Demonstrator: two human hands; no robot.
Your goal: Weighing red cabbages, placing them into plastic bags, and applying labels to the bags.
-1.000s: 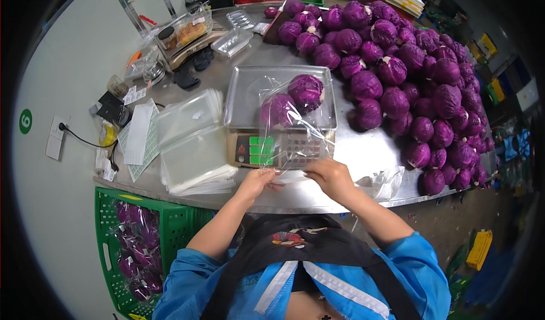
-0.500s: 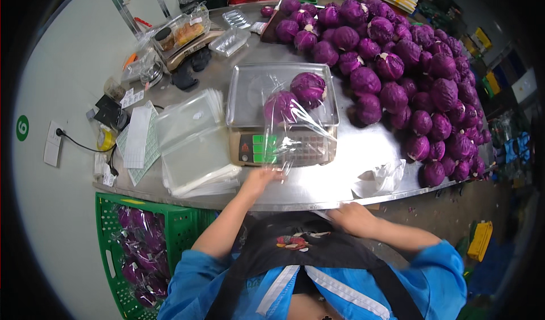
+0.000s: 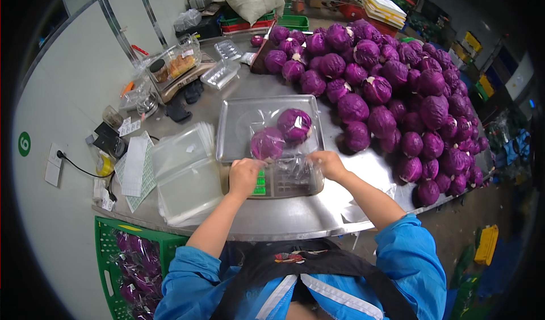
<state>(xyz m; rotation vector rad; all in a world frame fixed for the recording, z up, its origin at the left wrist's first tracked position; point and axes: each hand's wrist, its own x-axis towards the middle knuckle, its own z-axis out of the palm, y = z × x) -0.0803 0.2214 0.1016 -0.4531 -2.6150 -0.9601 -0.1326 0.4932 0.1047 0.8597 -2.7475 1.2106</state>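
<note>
Two purple cabbages [image 3: 294, 124] rest on the metal pan of a weighing scale [image 3: 234, 113]. A clear plastic bag [image 3: 296, 168] lies over them, its loose end gathered toward me above the keypad; whether both cabbages are fully inside I cannot tell. My left hand [image 3: 244, 176] is closed on the bag's left side, beside the green keys. At the other side my right hand [image 3: 328, 164] pinches the bag near the scale's right edge. The bag's film hides part of the keypad.
Many loose purple cabbages [image 3: 381, 121] are heaped on the right of the steel table [image 3: 272, 223]. Flat clear bags [image 3: 190, 183] lie left of the scale. A green crate [image 3: 107, 252] of bagged cabbages stands below left. Clear trays [image 3: 221, 73] and a corded device [image 3: 110, 141] sit farther back.
My right hand has risen from the table's front edge to the bag's right side. My left hand still holds the bag, now closer to the cabbages. The view has shifted slightly.
</note>
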